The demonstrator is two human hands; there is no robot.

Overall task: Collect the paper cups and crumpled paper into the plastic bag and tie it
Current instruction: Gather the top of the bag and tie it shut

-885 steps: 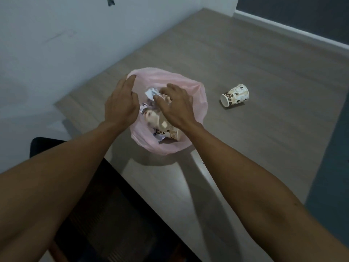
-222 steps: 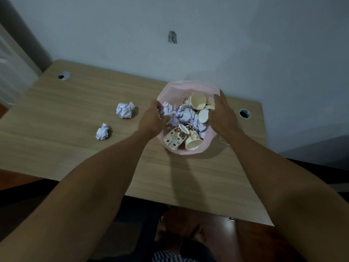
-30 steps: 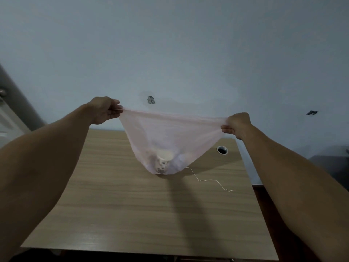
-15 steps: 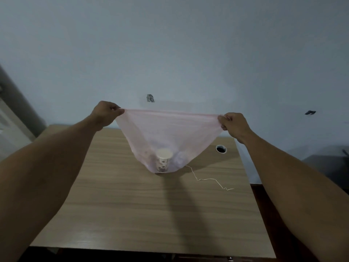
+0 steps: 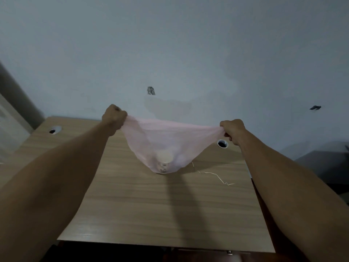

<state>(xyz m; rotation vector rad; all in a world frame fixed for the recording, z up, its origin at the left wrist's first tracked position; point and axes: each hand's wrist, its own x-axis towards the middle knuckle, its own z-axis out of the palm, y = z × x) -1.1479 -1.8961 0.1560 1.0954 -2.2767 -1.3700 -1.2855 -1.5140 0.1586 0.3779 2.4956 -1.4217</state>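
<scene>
A thin pink plastic bag (image 5: 151, 137) hangs stretched between my two hands above the wooden table (image 5: 132, 205). My left hand (image 5: 114, 118) is a fist gripping the bag's left top corner. My right hand (image 5: 232, 130) grips the right top corner, a little lower. The bag sags to a point that touches or nearly touches the table. Through the plastic a paper cup (image 5: 164, 159) with a brown pattern shows at the bottom, with pale crumpled paper (image 5: 180, 157) blurred beside it.
A thin pale string (image 5: 213, 173) lies on the table right of the bag. Two round cable holes sit near the back edge, one at the left (image 5: 54, 129) and one at the right (image 5: 222, 143). A pale wall stands directly behind the table.
Both hands keep hold of the bag's corners. The top edge now sags slightly instead of being taut, and the right hand sits lower. The view has tilted so more of the table shows.
</scene>
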